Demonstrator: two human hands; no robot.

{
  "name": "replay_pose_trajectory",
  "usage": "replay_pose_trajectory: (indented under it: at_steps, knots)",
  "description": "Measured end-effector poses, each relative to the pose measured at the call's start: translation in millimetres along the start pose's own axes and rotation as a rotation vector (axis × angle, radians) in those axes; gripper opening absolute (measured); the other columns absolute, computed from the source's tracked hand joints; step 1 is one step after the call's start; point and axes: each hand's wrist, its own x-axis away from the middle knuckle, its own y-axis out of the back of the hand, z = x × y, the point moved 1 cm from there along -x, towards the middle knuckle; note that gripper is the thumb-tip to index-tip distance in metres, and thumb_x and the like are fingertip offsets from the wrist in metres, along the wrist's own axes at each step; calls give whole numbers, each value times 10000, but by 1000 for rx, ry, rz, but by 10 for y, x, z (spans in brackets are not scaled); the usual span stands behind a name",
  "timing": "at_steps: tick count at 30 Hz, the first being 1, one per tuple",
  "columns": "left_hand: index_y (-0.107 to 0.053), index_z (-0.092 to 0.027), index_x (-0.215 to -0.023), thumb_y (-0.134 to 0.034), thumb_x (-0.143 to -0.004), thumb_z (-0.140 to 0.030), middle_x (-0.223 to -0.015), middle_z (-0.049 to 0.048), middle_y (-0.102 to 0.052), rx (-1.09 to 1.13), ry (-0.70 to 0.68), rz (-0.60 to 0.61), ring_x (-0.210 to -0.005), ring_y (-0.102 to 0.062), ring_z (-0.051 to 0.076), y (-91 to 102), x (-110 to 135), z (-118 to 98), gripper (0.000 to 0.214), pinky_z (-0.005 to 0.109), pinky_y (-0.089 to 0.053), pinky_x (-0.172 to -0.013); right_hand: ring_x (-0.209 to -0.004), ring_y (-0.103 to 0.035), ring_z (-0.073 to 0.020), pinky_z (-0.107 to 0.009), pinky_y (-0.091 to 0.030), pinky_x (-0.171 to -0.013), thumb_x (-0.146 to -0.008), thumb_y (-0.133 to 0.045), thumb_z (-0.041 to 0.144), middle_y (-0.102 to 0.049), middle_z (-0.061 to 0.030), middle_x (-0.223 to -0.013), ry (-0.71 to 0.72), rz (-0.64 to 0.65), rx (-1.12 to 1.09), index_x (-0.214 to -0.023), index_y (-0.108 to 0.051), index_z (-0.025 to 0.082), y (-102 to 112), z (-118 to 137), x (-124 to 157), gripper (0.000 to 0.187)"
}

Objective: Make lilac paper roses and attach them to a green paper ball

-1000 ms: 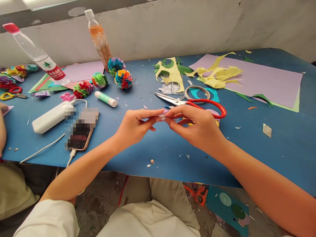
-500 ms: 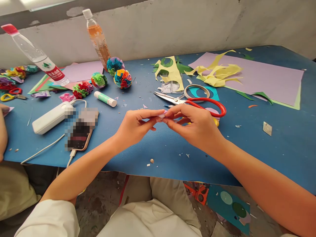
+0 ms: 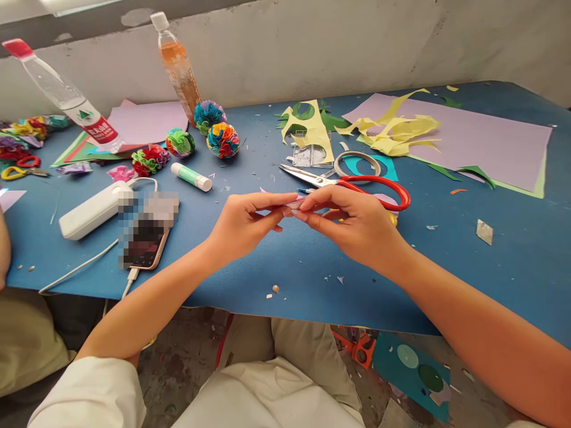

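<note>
Between my two hands is a small piece of purple paper (image 3: pixel 295 204), mostly covered by the fingertips. My left hand (image 3: pixel 250 223) pinches its left end between thumb and forefinger. The right end is pinched by my right hand (image 3: pixel 352 217), whose other fingers curl beneath. Just behind my right hand lie large red-handled scissors (image 3: pixel 375 185), blades pointing left. A roll of tape (image 3: pixel 357 163) sits behind the scissors, beside a yellow paper offcut (image 3: pixel 316 128) with round holes.
A glue stick (image 3: pixel 191 177), a phone (image 3: pixel 149 238) and a white power bank (image 3: pixel 96 211) lie left. Ruffled paper balls (image 3: pixel 222 140) stand near an orange drink bottle (image 3: pixel 178 71) and a water bottle (image 3: pixel 80 113). Purple sheets (image 3: pixel 482 139) lie right. Another person's arm (image 3: pixel 3 244) is at the left edge.
My hands stay in nearly the same place, with a little more of the purple paper showing between the fingertips. The other person's hand at the left edge has shifted mostly out of view.
</note>
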Motion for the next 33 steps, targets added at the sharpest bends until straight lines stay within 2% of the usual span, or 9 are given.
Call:
replay_pose_trajectory:
  at_steps: [12, 20, 27, 33]
  knots:
    - [-749, -165, -971, -683, -761, -231, -914, 35, -762, 1, 41, 1, -779, -707, 147, -52, 28, -29, 230, 185, -617, -606, -705, -642, -107, -194, -533, -568, -783, -642, 220, -675, 9, -785, 17, -93, 127, -837, -620, 194, -44, 46, 28, 63]
    - [-720, -164, -1003, -697, -763, -267, -982, 69, -749, 23, 44, 23, -869, -717, 189, -46, 32, -35, 263, 193, -605, -603, -656, -640, -131, -243, -535, -556, -781, -625, 245, -672, 4, -760, 2, -87, 194, -990, -626, 212, -17, 81, 32, 212]
    - [-686, -152, -984, -751, -712, -345, -913, 72, -754, 70, 67, 36, -854, -724, 200, -31, 16, -40, 340, 192, -589, -586, -633, -630, -126, -251, -549, -582, -802, -624, 280, -674, -4, -744, -16, -62, 147, -925, -647, 194, -11, 93, 22, 152]
    - [-680, -147, -936, -752, -712, -352, -866, 59, -756, 78, 62, -19, -828, -726, 183, -37, 13, -52, 312, 176, -581, -567, -605, -631, -121, -245, -544, -575, -802, -635, 294, -655, 14, -685, -6, -74, 157, -925, -648, 195, -12, 100, 26, 158]
